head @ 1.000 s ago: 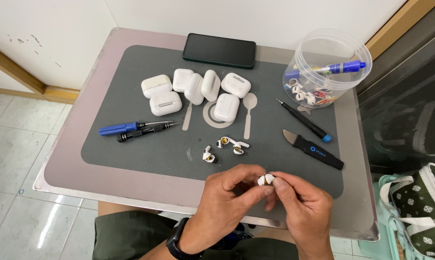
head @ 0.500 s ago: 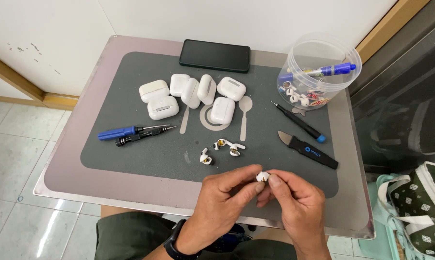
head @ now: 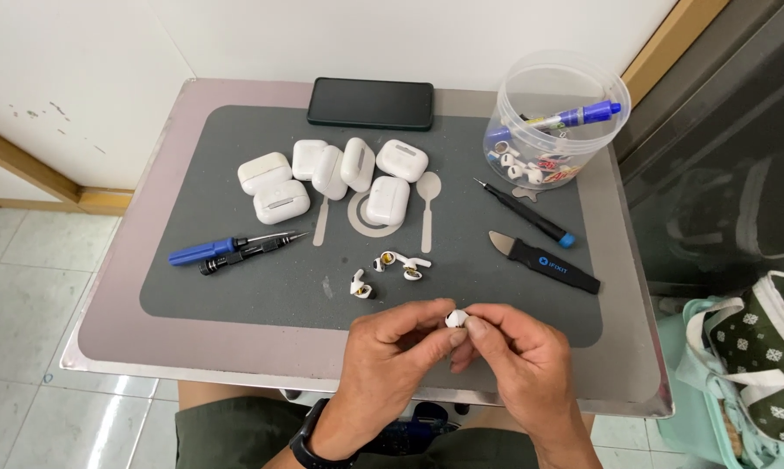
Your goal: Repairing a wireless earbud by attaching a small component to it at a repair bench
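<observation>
A small white plastic earbud (head: 455, 318) is pinched between the fingertips of the left hand (head: 392, 360) and the right hand (head: 520, 363), above the near edge of the grey rubber mat (head: 235, 287). In the round clear plastic tub (head: 562, 117) a blue marker (head: 574, 115) and small white parts are kept; the parts are hard to make out.

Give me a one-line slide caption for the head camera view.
Both hands, left hand and right hand, pinch a small white earbud over a grey mat strewn with earbud cases and screwdrivers.
</observation>
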